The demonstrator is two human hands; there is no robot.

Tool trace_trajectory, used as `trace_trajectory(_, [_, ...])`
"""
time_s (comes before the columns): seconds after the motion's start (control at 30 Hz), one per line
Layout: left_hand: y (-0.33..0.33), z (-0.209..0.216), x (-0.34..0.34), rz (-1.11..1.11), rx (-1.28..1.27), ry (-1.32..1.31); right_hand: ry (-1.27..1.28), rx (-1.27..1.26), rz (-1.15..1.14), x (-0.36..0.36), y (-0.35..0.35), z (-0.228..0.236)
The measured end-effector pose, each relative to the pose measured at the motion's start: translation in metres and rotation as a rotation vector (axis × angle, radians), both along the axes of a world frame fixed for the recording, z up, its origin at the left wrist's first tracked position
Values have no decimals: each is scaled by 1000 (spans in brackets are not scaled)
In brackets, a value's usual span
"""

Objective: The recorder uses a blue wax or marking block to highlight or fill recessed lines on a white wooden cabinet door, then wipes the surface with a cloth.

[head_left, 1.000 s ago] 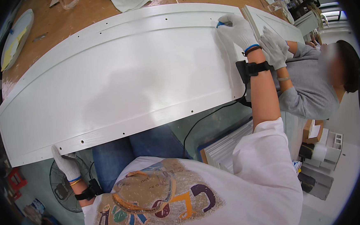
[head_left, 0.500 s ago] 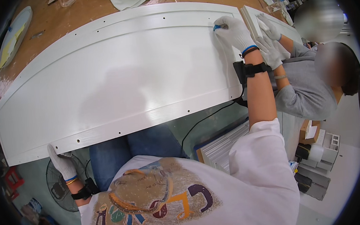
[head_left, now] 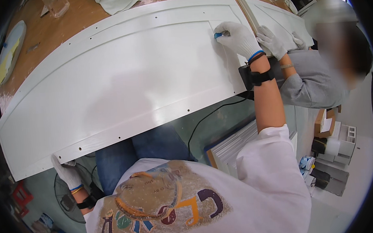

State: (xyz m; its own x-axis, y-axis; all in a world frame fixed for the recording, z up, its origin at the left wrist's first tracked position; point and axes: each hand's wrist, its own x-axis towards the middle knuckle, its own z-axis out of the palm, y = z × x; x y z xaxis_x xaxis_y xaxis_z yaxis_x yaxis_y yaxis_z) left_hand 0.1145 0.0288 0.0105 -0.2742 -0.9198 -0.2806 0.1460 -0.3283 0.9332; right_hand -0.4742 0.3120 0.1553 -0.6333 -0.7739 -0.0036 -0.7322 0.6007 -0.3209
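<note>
A long white panel (head_left: 120, 73) with a recessed border and small holes along its edges lies across the table in front of me. My right hand (head_left: 238, 38), in a white knit glove, pinches a small blue piece (head_left: 218, 35) at the recessed groove near the panel's right end. Its exact kind cannot be made out. At the near left edge my left hand (head_left: 68, 173), gloved too, grips the panel with the thumb on top and the fingers underneath, partly hidden.
A co-worker's gloved hands (head_left: 272, 43) rest on another white panel (head_left: 270, 15) at right. A brown table (head_left: 78, 20) carries a white cloth (head_left: 115, 1), a clear cup (head_left: 56, 5) and an oval plate (head_left: 11, 52). Below are a fan (head_left: 65, 196), a black cable (head_left: 206, 119) and stacked white boards (head_left: 235, 145).
My right hand has shifted slightly down the groove with the blue piece. The view has turned a little. The co-worker's hands have moved apart on the other panel.
</note>
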Motion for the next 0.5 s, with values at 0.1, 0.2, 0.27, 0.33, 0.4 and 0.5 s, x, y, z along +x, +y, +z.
trace_trajectory(0.1, [3,4,-9,6,4,29,-88,26,-42,5,22,5])
trace_trajectory(0.2, [6,11,-16,131,39,-16,-232,-40,-118,22,49,15])
trace_trajectory(0.27, [5,10,-14,74,18,28,-343,-187,-257,31,71,18])
trace_trajectory(0.33, [7,12,-21,90,14,48,-333,-253,-269,36,92,11])
trace_trajectory(0.4, [7,14,-23,114,4,70,-338,-353,-357,45,105,4])
trace_trajectory(0.5, [6,14,-26,116,-12,97,-346,-432,-361,60,115,-9])
